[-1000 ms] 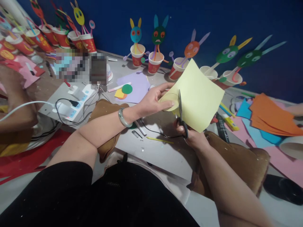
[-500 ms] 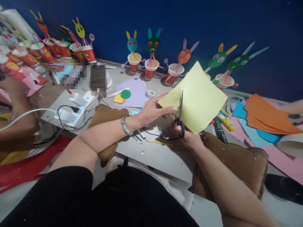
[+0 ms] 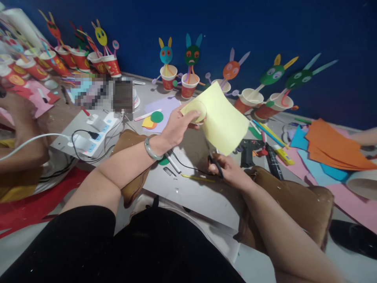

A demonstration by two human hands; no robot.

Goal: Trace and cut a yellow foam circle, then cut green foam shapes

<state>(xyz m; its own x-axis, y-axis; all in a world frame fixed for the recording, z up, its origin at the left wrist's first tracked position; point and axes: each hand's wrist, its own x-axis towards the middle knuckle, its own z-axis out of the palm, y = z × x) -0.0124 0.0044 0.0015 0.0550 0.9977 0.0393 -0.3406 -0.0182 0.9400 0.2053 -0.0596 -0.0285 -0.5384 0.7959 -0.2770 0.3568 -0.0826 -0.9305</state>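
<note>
My left hand (image 3: 177, 127) pinches the left corner of a pale yellow sheet of paper (image 3: 222, 118), thumb on top. A drawn round outline shows on the paper beside that thumb. My right hand (image 3: 229, 169) grips black-handled scissors (image 3: 216, 165) below the sheet. Their blades point up toward the paper's lower left edge; I cannot tell whether they touch it. A green paper circle (image 3: 157, 116) and a purple sheet (image 3: 165, 106) lie left of my left hand. Under my hands on the table are a yellow strip (image 3: 198, 178) and a white pen (image 3: 173, 162).
Red paper cups (image 3: 190, 86) with paper animal heads line the blue wall. A white power strip (image 3: 103, 131) with cables lies at left. Orange paper (image 3: 335, 143), a black glue gun (image 3: 249, 153) and a brown cushion (image 3: 294, 200) are at right. Another person's arm (image 3: 22, 125) is at far left.
The yellow sheet has moved left and tilted with my left hand. My right hand and the scissors have dropped slightly lower and left, away from the drawn outline.
</note>
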